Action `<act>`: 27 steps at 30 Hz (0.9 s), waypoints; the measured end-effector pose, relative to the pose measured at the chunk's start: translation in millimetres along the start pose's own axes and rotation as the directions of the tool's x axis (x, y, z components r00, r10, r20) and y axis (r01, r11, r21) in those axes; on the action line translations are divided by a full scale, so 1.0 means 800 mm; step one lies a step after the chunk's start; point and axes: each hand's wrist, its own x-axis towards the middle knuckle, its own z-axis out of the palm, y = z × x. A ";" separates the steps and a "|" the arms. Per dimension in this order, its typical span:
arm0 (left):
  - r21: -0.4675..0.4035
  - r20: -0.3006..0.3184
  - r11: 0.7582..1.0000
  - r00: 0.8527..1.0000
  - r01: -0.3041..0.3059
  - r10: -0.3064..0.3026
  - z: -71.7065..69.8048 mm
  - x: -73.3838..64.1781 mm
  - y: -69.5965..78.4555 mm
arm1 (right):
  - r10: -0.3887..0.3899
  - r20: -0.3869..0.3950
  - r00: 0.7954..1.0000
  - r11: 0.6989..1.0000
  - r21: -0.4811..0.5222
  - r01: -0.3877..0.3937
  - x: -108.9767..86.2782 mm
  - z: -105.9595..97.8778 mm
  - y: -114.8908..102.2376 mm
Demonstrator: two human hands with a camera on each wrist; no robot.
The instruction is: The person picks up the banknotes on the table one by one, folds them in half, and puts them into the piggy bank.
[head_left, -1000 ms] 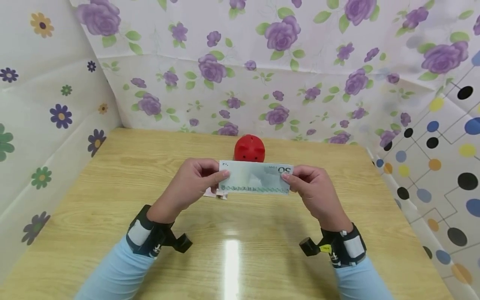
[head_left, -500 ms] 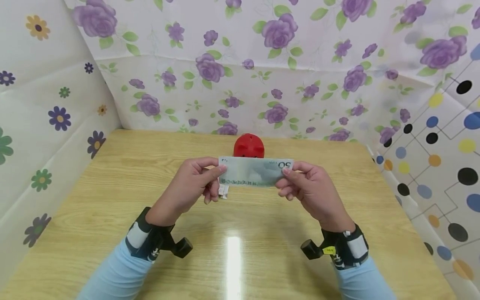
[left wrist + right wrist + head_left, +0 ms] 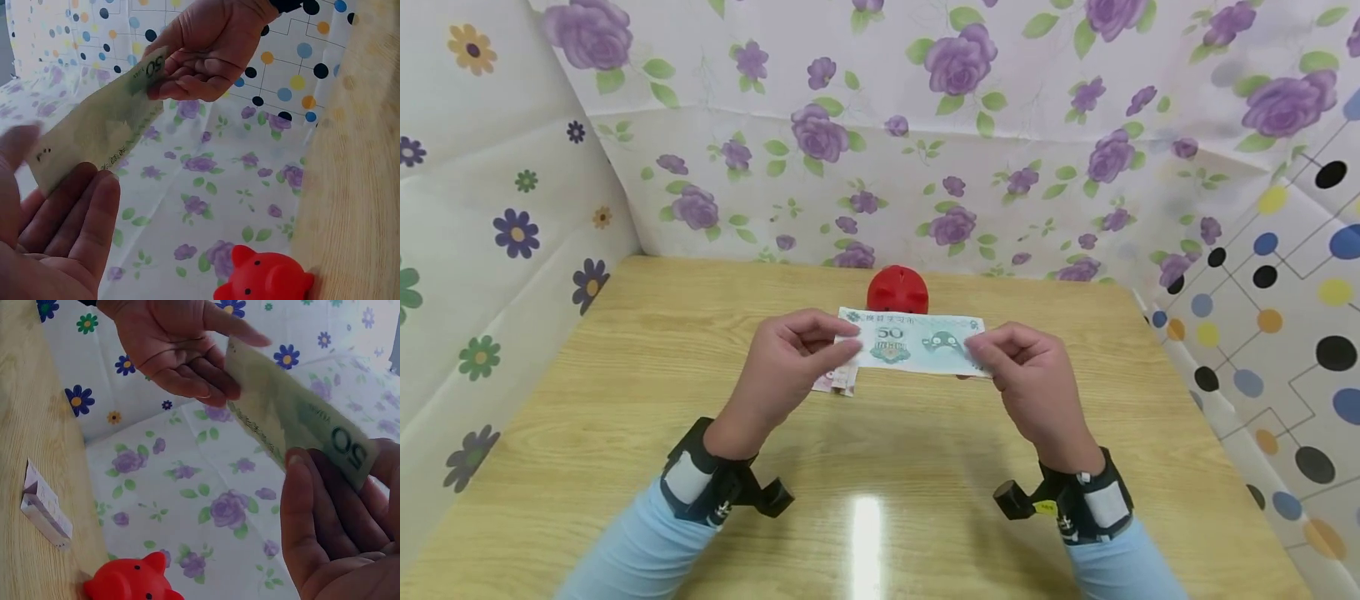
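A green-tinted banknote (image 3: 917, 342) marked 50 is stretched level between both hands above the table. My left hand (image 3: 786, 371) pinches its left end between thumb and fingers. The right end is pinched by my right hand (image 3: 1037, 379). In the head view the side with a cartoon figure shows; both wrist views show the reverse, with 50 at one end. Just beyond the note stands a red piggy bank (image 3: 898, 288), its lower part hidden. A folded pinkish banknote (image 3: 47, 509) lies on the table, partly covered by the left hand and note in the head view.
The wooden table (image 3: 625, 400) meets a purple-flowered sheet (image 3: 737, 167) at the back. A sheet with coloured flowers (image 3: 497, 292) walls the left side, a dotted one (image 3: 1262, 333) the right. Each wrist wears a black strap with a camera.
The banknote has been turned over between the hands: its 50 YUAN side faced the head camera before, now the cartoon side does. Both hands stay at nearly the same spot.
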 end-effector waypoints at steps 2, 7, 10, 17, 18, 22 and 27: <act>0.024 -0.020 0.999 0.999 -0.028 0.029 0.002 -0.001 0.000 | -0.033 -0.037 0.999 0.995 -0.090 0.029 -0.002 0.001 -0.002; 0.039 -0.089 0.992 0.988 -0.121 0.124 0.008 -0.002 -0.002 | -0.105 -0.039 0.994 0.988 -0.121 0.100 -0.007 0.002 -0.010; 0.047 -0.135 0.986 0.977 -0.158 0.163 0.010 -0.003 -0.003 | -0.117 -0.039 0.992 0.982 -0.153 0.109 -0.011 0.003 -0.015; 0.003 -0.148 0.982 0.971 -0.189 0.187 0.010 -0.004 -0.004 | -0.088 -0.017 0.996 0.973 -0.218 0.082 -0.014 0.007 -0.019; 0.005 -0.148 0.981 0.970 -0.193 0.192 0.010 -0.004 -0.004 | -0.084 -0.005 0.996 0.974 -0.213 0.081 -0.014 0.007 -0.019; 0.012 -0.146 0.977 0.966 -0.213 0.212 0.012 -0.006 -0.003 | -0.055 0.044 0.997 0.979 -0.193 0.063 -0.016 0.008 -0.018; 0.046 -0.128 0.976 0.968 -0.211 0.215 0.016 -0.008 -0.002 | -0.056 0.113 0.992 0.979 -0.189 0.076 -0.016 0.012 -0.014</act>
